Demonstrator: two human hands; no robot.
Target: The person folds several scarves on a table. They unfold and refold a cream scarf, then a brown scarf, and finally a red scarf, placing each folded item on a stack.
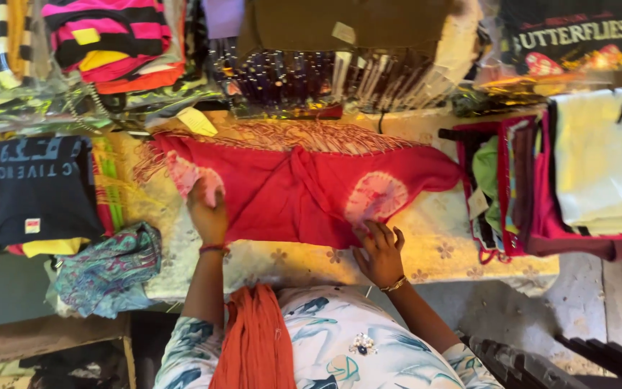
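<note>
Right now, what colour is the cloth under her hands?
Red cloth with pale pink round patches and a fringe, clearest in the head view.

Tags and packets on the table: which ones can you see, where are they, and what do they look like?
Paper tag: pale yellow, slanted, above the red cloth near the left hand.
Small tag: whitish, square, on the brown garment up top.
White tag: on the folded stack at right.
Clear packet: top right, dark printed shirt inside.

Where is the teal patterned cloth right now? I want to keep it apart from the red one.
In the head view, the teal patterned cloth lies bunched at the table's left front edge, just below the dark folded shirt and left of the left hand.
</note>
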